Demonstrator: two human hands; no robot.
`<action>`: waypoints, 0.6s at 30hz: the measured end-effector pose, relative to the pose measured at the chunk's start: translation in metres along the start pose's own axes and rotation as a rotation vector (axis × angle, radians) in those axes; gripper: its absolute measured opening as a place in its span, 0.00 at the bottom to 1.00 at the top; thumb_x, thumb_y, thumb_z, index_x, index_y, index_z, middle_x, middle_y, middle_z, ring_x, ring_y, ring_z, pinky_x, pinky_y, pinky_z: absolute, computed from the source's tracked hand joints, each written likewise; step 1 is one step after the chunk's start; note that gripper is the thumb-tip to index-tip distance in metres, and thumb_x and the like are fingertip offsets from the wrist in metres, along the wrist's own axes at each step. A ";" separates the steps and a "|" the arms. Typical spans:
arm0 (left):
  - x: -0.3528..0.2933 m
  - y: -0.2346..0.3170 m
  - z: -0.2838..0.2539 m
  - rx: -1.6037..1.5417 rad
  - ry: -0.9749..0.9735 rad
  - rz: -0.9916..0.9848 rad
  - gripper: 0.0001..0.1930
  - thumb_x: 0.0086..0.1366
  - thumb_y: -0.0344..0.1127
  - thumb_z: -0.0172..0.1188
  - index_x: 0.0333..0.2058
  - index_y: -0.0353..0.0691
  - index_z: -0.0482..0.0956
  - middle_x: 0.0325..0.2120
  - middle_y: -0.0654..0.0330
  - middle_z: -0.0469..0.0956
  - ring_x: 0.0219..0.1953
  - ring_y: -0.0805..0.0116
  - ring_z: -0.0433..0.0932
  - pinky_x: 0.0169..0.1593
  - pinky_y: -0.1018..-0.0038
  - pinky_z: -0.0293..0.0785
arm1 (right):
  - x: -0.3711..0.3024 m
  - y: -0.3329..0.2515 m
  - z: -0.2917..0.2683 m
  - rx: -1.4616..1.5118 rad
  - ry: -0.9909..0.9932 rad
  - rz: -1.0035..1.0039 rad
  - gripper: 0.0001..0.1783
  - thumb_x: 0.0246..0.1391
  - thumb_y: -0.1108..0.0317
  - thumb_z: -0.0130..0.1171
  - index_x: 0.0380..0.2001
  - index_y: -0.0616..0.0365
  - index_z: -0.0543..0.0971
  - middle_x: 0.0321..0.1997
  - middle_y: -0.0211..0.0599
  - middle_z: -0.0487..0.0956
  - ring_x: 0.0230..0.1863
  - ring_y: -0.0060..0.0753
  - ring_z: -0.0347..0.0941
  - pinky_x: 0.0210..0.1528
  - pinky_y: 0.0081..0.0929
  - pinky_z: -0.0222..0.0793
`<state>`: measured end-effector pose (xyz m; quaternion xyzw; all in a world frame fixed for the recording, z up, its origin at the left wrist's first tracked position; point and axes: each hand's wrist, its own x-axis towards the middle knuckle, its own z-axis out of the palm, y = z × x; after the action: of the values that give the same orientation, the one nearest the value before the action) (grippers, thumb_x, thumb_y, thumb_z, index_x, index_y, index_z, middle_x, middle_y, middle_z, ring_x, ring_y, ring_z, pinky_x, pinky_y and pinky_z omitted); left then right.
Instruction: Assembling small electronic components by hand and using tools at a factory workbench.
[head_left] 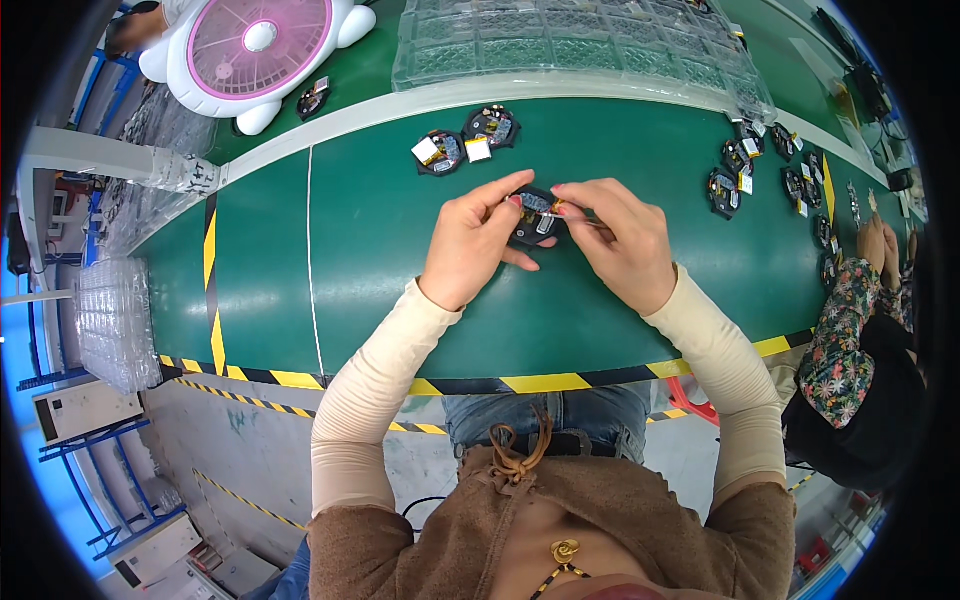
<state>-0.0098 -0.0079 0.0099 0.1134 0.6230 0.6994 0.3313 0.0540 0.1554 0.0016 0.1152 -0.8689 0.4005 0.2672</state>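
Observation:
Over the green bench, my left hand (470,240) grips a dark, round electronic assembly (531,230) by its left side. The thumb lies on top of it, and other fingers reach beneath. A circuit board shows on the assembly's upper face. My right hand (630,240) is closed in a pinch at the assembly's upper right edge. Between its fingers is a thin, pale, slender thing (578,219), whose kind I cannot make out. The fingertips hide the spot where it meets the board.
Two similar assemblies (465,140) with white battery packs lie beyond my hands. Several more (735,180) sit at the right, near a co-worker's flowered sleeve (843,345). Clear plastic trays (580,45) and a white-pink fan (262,40) stand behind a pale rail (370,110). Striped tape (545,383) edges the bench.

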 end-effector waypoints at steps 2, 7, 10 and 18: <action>0.000 0.003 -0.001 -0.092 -0.037 -0.036 0.18 0.62 0.27 0.40 0.52 0.29 0.61 0.37 0.52 0.74 0.33 0.63 0.78 0.27 0.75 0.79 | 0.000 0.000 -0.001 0.003 0.003 0.022 0.12 0.43 0.81 0.56 0.35 0.61 0.75 0.28 0.35 0.75 0.22 0.23 0.72 0.20 0.16 0.68; 0.001 0.007 -0.005 -0.347 -0.144 -0.233 0.20 0.62 0.25 0.38 0.53 0.27 0.57 0.42 0.49 0.71 0.40 0.60 0.76 0.37 0.68 0.79 | 0.001 0.005 0.002 -0.018 0.000 0.068 0.11 0.45 0.82 0.53 0.35 0.62 0.75 0.28 0.38 0.75 0.25 0.23 0.73 0.22 0.16 0.67; 0.004 -0.003 -0.009 -0.345 -0.075 -0.177 0.19 0.62 0.26 0.37 0.52 0.27 0.59 0.41 0.49 0.71 0.41 0.60 0.75 0.38 0.69 0.78 | 0.006 0.002 -0.008 0.054 0.035 0.135 0.12 0.45 0.83 0.51 0.35 0.62 0.75 0.29 0.37 0.75 0.28 0.26 0.73 0.26 0.19 0.67; 0.003 -0.004 -0.003 -0.285 0.010 -0.137 0.16 0.63 0.27 0.36 0.47 0.28 0.64 0.38 0.53 0.73 0.38 0.63 0.76 0.39 0.72 0.78 | 0.000 0.002 -0.029 0.711 0.200 0.641 0.25 0.61 0.57 0.34 0.32 0.68 0.75 0.34 0.43 0.74 0.24 0.25 0.67 0.24 0.18 0.63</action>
<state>-0.0124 -0.0089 0.0050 0.0190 0.5256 0.7570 0.3878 0.0638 0.1787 0.0163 -0.1130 -0.6400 0.7436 0.1569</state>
